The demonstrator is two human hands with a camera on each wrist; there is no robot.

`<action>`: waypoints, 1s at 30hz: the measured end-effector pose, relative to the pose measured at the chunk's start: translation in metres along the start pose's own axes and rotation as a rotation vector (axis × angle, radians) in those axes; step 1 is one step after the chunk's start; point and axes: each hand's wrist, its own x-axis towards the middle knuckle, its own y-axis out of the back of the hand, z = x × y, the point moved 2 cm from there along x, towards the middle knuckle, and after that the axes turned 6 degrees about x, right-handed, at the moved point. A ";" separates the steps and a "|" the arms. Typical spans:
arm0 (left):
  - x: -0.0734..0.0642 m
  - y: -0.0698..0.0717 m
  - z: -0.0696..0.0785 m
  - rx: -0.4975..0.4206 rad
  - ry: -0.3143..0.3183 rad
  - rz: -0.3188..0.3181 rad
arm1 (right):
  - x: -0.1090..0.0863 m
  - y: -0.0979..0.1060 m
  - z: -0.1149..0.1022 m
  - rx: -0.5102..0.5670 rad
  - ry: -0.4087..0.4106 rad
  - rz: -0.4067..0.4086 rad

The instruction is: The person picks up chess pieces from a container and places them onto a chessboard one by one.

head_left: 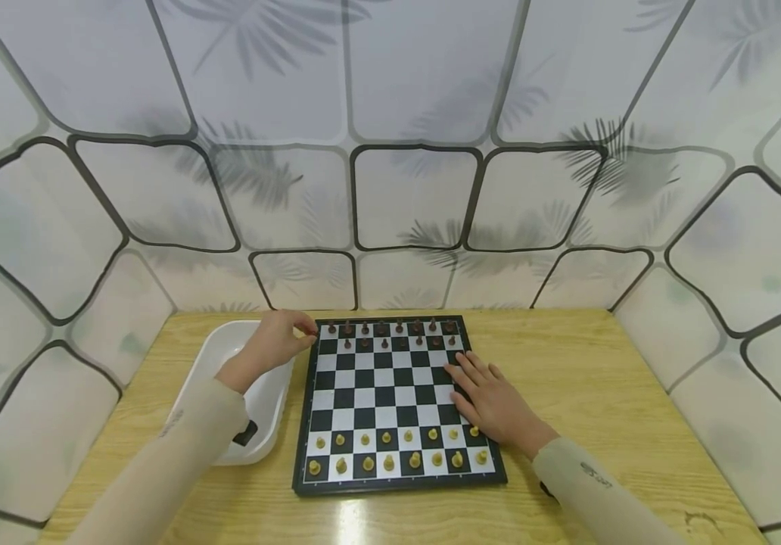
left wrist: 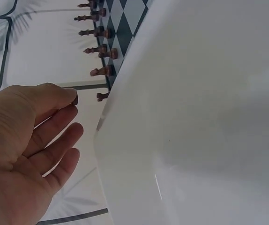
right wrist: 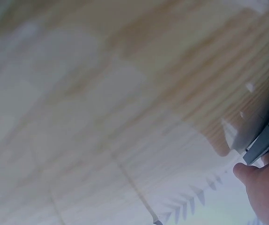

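My left hand [head_left: 280, 338] is at the far left corner of the chessboard [head_left: 385, 376], above the rim of a white plastic tub. Its thumb and index finger pinch a small dark chess piece [left wrist: 75, 100], mostly hidden by the fingertips; the other fingers are loosely bent. Dark red chess pieces [head_left: 399, 327] stand in two rows at the board's far side. Yellow chess pieces [head_left: 388, 462] fill two rows along the near side. My right hand [head_left: 496, 401] rests with extended fingers over the board's right edge, next to the yellow pieces.
The white tub [head_left: 271, 409] stands left of the board, under my left forearm. Both sit on a wooden table [head_left: 567, 356]. Behind and at both sides rises a patterned wall covering [head_left: 418, 197] with leaf prints.
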 end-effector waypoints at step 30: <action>0.019 -0.032 -0.001 0.109 0.002 -0.081 | 0.000 -0.001 -0.001 -0.006 -0.004 -0.010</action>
